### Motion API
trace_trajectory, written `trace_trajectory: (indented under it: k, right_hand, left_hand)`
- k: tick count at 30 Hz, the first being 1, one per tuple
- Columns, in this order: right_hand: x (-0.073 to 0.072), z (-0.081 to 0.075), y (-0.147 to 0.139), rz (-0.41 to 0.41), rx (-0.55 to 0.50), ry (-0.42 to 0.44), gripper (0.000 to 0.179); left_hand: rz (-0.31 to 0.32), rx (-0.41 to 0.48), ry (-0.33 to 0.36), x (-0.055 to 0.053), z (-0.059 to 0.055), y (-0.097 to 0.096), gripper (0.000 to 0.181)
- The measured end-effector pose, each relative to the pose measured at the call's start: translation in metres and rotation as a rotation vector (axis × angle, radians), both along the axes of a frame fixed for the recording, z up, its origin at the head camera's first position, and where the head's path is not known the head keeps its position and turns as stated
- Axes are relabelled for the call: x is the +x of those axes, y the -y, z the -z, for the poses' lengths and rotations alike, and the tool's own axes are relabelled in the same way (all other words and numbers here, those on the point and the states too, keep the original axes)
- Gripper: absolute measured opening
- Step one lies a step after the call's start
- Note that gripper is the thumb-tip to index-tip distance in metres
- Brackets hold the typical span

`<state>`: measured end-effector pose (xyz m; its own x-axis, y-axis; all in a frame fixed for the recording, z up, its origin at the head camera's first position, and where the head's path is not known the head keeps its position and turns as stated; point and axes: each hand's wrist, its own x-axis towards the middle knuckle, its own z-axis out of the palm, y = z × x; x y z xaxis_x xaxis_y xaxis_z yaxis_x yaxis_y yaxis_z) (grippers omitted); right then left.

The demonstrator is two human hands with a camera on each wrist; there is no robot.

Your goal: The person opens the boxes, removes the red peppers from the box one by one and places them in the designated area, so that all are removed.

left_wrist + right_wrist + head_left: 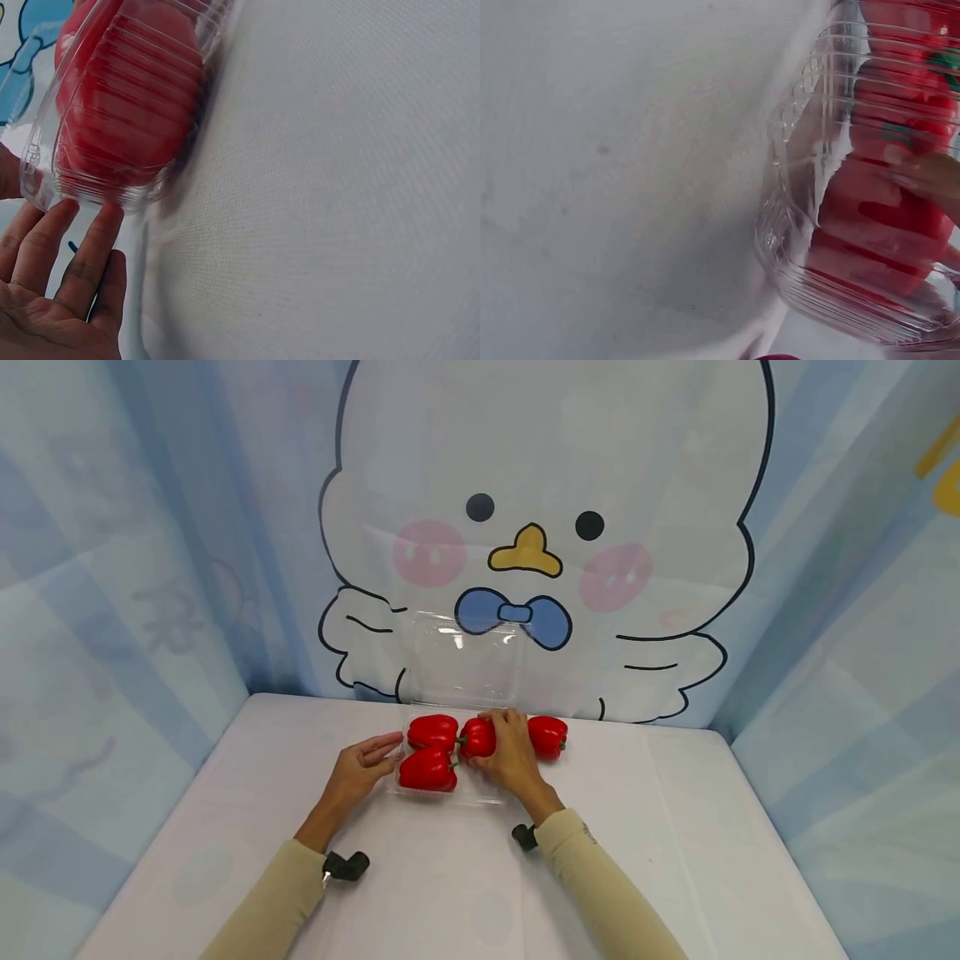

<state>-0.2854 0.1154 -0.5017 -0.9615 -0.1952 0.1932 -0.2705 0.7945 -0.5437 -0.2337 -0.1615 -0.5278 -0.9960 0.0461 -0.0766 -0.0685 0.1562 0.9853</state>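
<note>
A clear plastic clamshell box [483, 789] stands on the table with its see-through lid [468, 664] raised at the back. Two red bell peppers [427, 770] lie in its left half, one behind the other. My right hand [513, 756] reaches in from above and grips a third red bell pepper [477, 737], its green stem pointing left. In the right wrist view its fingertips [922, 176] show through the ribbed wall. At the box's left end is my left hand [360, 772], its straight fingers [90, 251] touching the outside of the wall.
One more red bell pepper [547, 737] lies on the white-covered table [637, 843], just right of the box. Behind the table hangs a curtain [675, 568] with a cartoon bird, and blue cloth closes both sides.
</note>
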Motion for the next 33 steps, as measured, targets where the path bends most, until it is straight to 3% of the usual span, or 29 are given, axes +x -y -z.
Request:
trace_trajectory:
  k: [11,25,33]
  right_hand:
    - [0.007,-0.012,0.0,0.015,-0.002,-0.078,0.076]
    - [0.027,-0.039,-0.012,0.028,-0.094,-0.12,0.074]
    - [0.035,-0.039,-0.028,0.029,-0.13,-0.197,0.077]
  left_hand:
    - [0.003,0.01,0.0,0.001,0.001,0.004,0.051]
    - [0.012,0.006,0.0,-0.002,0.002,0.007,0.05]
    - [0.01,0.0,-0.006,-0.004,0.003,0.009,0.05]
